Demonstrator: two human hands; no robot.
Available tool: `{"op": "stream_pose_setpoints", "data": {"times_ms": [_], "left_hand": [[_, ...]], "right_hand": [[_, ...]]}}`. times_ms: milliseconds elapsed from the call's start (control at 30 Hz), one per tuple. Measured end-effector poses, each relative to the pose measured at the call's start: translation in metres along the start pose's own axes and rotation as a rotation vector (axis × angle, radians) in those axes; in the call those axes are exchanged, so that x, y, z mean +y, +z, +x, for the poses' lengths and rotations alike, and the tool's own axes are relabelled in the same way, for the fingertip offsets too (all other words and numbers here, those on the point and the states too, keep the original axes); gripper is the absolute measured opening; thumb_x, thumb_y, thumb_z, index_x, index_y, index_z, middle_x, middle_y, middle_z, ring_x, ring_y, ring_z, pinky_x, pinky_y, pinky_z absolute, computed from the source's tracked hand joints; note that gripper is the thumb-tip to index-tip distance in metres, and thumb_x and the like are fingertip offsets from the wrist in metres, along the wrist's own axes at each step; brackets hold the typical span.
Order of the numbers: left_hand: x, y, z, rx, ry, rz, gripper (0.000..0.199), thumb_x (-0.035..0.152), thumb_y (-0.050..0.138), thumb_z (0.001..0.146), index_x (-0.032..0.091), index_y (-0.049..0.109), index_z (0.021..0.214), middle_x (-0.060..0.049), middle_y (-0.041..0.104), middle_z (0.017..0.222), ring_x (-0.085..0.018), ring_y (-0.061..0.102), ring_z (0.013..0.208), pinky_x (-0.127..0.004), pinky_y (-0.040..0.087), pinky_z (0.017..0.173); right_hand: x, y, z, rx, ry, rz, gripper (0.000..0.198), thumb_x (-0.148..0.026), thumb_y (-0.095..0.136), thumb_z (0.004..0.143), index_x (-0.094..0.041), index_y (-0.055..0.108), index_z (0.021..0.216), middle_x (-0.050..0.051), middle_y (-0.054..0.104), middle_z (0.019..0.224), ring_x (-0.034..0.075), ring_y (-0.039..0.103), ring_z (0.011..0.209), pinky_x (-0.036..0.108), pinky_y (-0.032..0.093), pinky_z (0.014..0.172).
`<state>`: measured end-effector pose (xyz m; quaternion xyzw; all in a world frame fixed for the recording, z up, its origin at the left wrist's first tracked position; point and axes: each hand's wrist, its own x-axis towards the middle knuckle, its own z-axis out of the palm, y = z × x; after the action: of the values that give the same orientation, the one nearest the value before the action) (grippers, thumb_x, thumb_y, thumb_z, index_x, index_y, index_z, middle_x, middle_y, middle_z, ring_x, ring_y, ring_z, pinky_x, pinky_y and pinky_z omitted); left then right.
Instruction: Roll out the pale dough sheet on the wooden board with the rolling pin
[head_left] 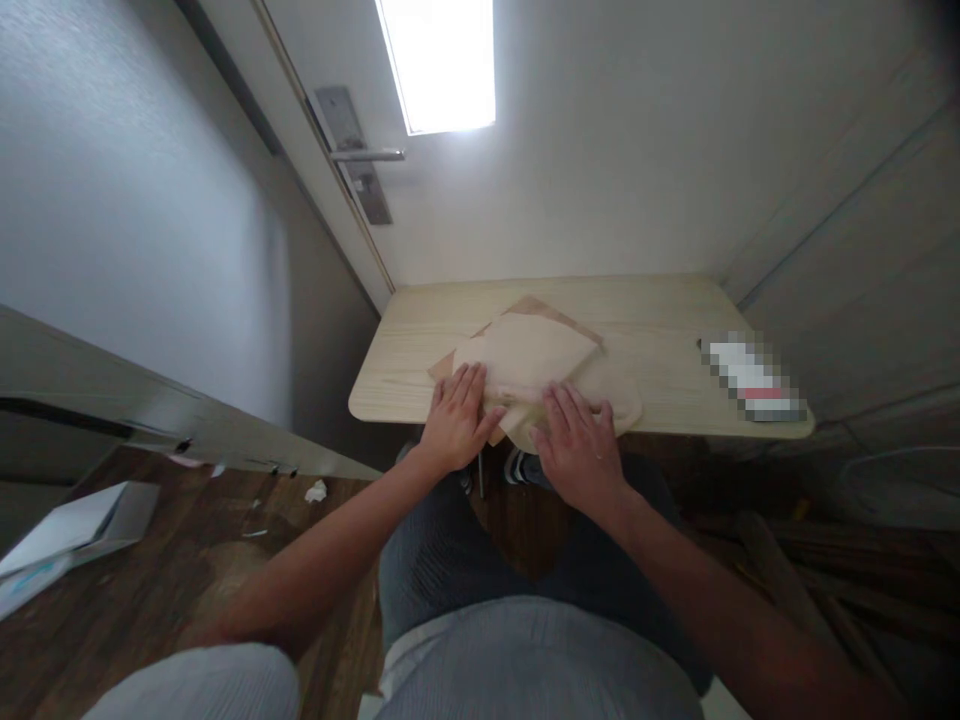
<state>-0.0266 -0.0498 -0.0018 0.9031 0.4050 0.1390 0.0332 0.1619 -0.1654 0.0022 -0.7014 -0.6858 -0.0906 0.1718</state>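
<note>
Cream-coloured paper sheets (529, 348), partly folded over and with a rounded outline at the lower right, lie at the front edge of a small wooden table. A browner paper sheet (534, 304) shows beneath them, one corner pointing away from me. My left hand (456, 418) rests on the near left part of the paper, its fingers stretched out flat and the thumb apart. Flat on the near right part lies my right hand (579, 440), fingers also extended. Between the hands runs a crease, and some paper hangs over the front edge. What is under my palms is hidden.
A blurred-out flat object, probably a phone (754, 378), lies at the right end of the wooden table (645, 300). Behind stands a door with a metal handle (367, 155). A white box (82, 530) and a crumpled scrap (316, 491) are on the floor at left.
</note>
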Motion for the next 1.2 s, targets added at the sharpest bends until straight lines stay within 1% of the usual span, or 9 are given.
{"op": "stream_pose_setpoints", "data": {"times_ms": [100, 200, 333, 433, 667, 867, 1000, 1100, 1200], "left_hand": [[0.001, -0.002, -0.006, 0.0, 0.004, -0.002, 0.072, 0.061, 0.023, 0.104, 0.017, 0.021, 0.16, -0.011, 0.031, 0.165, -0.027, 0.023, 0.154, -0.053, 0.019, 0.124], [0.002, -0.004, 0.005, -0.024, -0.025, 0.007, 0.069, 0.059, 0.02, 0.104, 0.018, 0.024, 0.16, -0.011, 0.033, 0.165, -0.027, 0.024, 0.154, -0.053, 0.02, 0.124], [-0.003, -0.004, 0.038, -0.056, -0.054, 0.031, 0.066, 0.055, 0.017, 0.105, 0.019, 0.027, 0.159, -0.01, 0.034, 0.164, -0.027, 0.024, 0.154, -0.054, 0.02, 0.124], [-0.01, 0.0, 0.066, -0.081, -0.052, 0.039, 0.066, 0.055, 0.015, 0.104, 0.02, 0.029, 0.159, -0.009, 0.031, 0.166, -0.028, 0.025, 0.154, -0.057, 0.02, 0.123], [-0.02, 0.005, 0.123, -0.127, -0.055, 0.053, 0.066, 0.056, 0.015, 0.103, 0.022, 0.035, 0.157, -0.01, 0.032, 0.165, -0.032, 0.026, 0.153, -0.064, 0.02, 0.12], [-0.029, 0.004, 0.163, -0.209, -0.066, 0.038, 0.059, 0.053, 0.02, 0.104, 0.031, 0.034, 0.157, -0.008, 0.029, 0.166, -0.035, 0.023, 0.152, -0.069, 0.021, 0.117], [-0.04, 0.012, 0.183, -0.126, -0.038, 0.042, 0.056, 0.051, 0.02, 0.105, 0.032, 0.038, 0.154, -0.009, 0.032, 0.164, -0.035, 0.026, 0.151, -0.068, 0.022, 0.116], [-0.046, 0.019, 0.198, -0.053, -0.022, 0.041, 0.054, 0.05, 0.021, 0.105, 0.031, 0.044, 0.15, -0.009, 0.036, 0.161, -0.034, 0.028, 0.148, -0.067, 0.023, 0.116], [-0.049, 0.023, 0.213, 0.012, -0.083, 0.011, 0.057, 0.053, 0.021, 0.105, 0.025, 0.047, 0.148, -0.012, 0.04, 0.158, -0.033, 0.031, 0.146, -0.064, 0.022, 0.117]], "right_hand": [[-0.002, 0.004, -0.004, 0.031, 0.002, 0.01, 0.052, -0.034, 0.04, 0.103, -0.008, 0.046, 0.147, 0.021, 0.045, 0.154, 0.033, 0.038, 0.144, 0.063, 0.02, 0.116], [0.002, 0.009, 0.005, 0.037, 0.017, 0.01, 0.054, -0.038, 0.039, 0.104, -0.008, 0.045, 0.148, 0.021, 0.046, 0.154, 0.034, 0.039, 0.143, 0.065, 0.018, 0.116], [0.012, 0.017, 0.033, 0.039, 0.058, 0.008, 0.058, -0.043, 0.037, 0.104, -0.008, 0.045, 0.149, 0.021, 0.047, 0.153, 0.035, 0.038, 0.144, 0.068, 0.015, 0.116], [0.021, 0.023, 0.058, 0.005, 0.098, 0.004, 0.058, -0.044, 0.035, 0.105, -0.007, 0.045, 0.149, 0.021, 0.048, 0.152, 0.037, 0.036, 0.144, 0.07, 0.013, 0.115], [0.043, 0.03, 0.115, -0.125, 0.19, -0.064, 0.064, -0.052, 0.026, 0.105, -0.011, 0.048, 0.148, 0.018, 0.044, 0.156, 0.039, 0.03, 0.146, 0.071, 0.011, 0.116], [0.064, 0.037, 0.164, -0.253, 0.253, -0.066, 0.07, -0.061, 0.023, 0.102, -0.019, 0.042, 0.154, 0.014, 0.037, 0.161, 0.042, 0.026, 0.148, 0.073, 0.012, 0.115], [0.075, 0.044, 0.187, -0.301, 0.269, -0.057, 0.072, -0.065, 0.022, 0.1, -0.022, 0.038, 0.156, 0.014, 0.034, 0.162, 0.043, 0.025, 0.148, 0.074, 0.014, 0.114], [0.083, 0.049, 0.201, -0.274, 0.264, -0.053, 0.071, -0.063, 0.021, 0.101, -0.021, 0.04, 0.155, 0.016, 0.035, 0.161, 0.043, 0.027, 0.147, 0.075, 0.015, 0.112], [0.089, 0.056, 0.214, -0.217, 0.294, -0.053, 0.071, -0.062, 0.019, 0.102, -0.016, 0.044, 0.151, 0.02, 0.041, 0.156, 0.041, 0.033, 0.144, 0.074, 0.017, 0.112]]}}
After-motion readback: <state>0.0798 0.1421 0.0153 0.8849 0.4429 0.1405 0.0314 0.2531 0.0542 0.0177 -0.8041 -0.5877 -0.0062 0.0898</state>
